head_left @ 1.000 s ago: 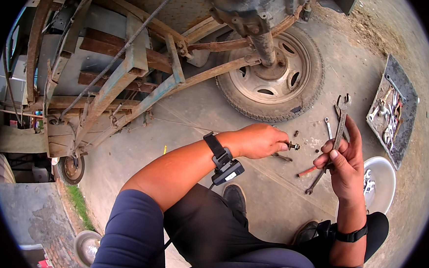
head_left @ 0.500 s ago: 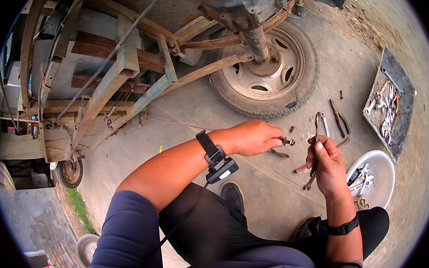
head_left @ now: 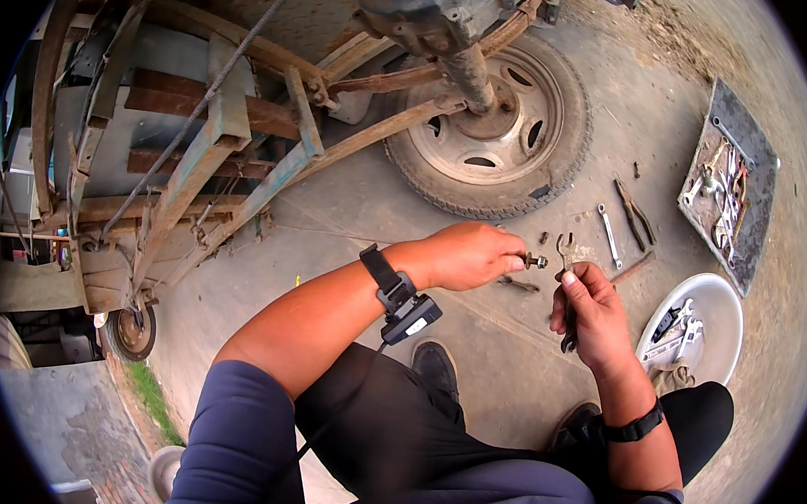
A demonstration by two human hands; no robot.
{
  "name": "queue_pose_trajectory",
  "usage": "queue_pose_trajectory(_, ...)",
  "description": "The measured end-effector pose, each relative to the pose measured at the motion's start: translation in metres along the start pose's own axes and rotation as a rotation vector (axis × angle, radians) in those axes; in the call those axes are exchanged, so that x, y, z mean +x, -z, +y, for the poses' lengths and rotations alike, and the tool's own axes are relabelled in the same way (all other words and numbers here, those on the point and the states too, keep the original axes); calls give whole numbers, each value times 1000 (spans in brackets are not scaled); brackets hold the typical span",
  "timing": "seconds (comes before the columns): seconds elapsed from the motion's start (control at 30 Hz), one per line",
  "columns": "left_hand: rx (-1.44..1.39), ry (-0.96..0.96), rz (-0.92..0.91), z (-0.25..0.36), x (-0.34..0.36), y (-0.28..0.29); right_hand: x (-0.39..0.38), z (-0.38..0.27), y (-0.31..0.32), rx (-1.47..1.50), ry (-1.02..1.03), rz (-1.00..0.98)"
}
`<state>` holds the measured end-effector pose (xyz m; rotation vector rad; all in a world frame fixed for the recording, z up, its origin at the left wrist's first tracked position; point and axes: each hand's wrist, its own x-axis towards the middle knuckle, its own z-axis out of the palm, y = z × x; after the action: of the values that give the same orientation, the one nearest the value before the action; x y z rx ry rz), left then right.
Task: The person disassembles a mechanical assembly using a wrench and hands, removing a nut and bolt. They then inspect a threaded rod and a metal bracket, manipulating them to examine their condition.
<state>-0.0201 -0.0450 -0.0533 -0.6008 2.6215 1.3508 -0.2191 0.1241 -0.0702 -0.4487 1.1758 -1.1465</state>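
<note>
Head view: my left hand point(head_left: 475, 258) is nearly closed, pinching a bolt point(head_left: 537, 261) whose free end points right, above the floor point(head_left: 499, 350). My right hand point(head_left: 595, 315) is curled round a wrench point(head_left: 565, 262), forked end up, just beside the bolt but seemingly apart. I'd grip the bolt firmly by its near end, leave its outer end clear, and hold the wrench's fork square to it so neither slips.

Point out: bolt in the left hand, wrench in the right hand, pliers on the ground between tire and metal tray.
Bolt point(head_left: 537, 261): head view, on its exposed end.
Wrench point(head_left: 565, 255): head view, on its upper, forked end.
Pliers point(head_left: 627, 203): head view, near the pivot.
</note>
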Motion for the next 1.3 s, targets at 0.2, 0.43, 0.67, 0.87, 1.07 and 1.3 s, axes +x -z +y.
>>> queue_pose_trajectory(0.2, -51, -32, 31, -2, 1, -3, -4, 0, -7, -3, -88, 24)
queue_pose_trajectory(0.43, -32, -2, 47, 5, 2, 1, -12, 13, -19, 130, -188, 40)
queue_pose_trajectory(0.67, -26, -1, 21, 4, 2, 0, -22, 14, -40, 306, -287, 71)
queue_pose_trajectory(0.87, -23, -12, 32, 1, 1, -2, -21, 15, -37, 342, -306, -1)
queue_pose_trajectory(1.07, -38, -18, 34, 8, 0, 2, -4, 31, -9, 1, -114, -97)
queue_pose_trajectory(1.3, -81, -33, -39, 2, -2, -1, 25, -3, 36, -870, 429, -84)
